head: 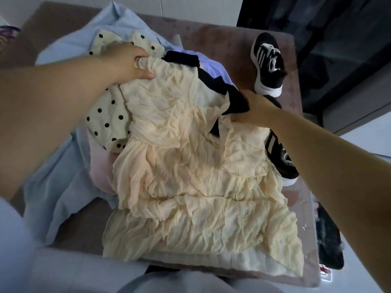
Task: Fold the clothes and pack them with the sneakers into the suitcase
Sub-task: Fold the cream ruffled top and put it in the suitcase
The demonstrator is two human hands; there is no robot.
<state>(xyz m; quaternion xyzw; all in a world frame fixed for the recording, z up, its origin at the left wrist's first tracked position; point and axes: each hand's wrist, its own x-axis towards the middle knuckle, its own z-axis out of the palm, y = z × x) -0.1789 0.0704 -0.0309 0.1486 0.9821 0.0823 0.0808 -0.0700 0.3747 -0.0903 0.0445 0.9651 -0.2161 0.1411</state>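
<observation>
A crinkled cream tiered dress [190,176] lies spread over a pile of clothes on the brown table [222,37]. My left hand [131,62] grips the dress's upper left corner. My right hand [256,111] pinches its upper right corner beside a black garment [230,92]. Under the dress lie a cream polka-dot garment [108,121], a light blue garment [63,166] and a pink one [99,168]. One black-and-white sneaker [268,64] stands at the back right. A second sneaker [281,159] lies partly hidden under my right forearm.
A lilac garment [213,66] sits behind the black one. Dark furniture [338,49] stands to the right of the table. A dark bundle [330,240] lies on the floor at the table's right front corner. No suitcase is in view.
</observation>
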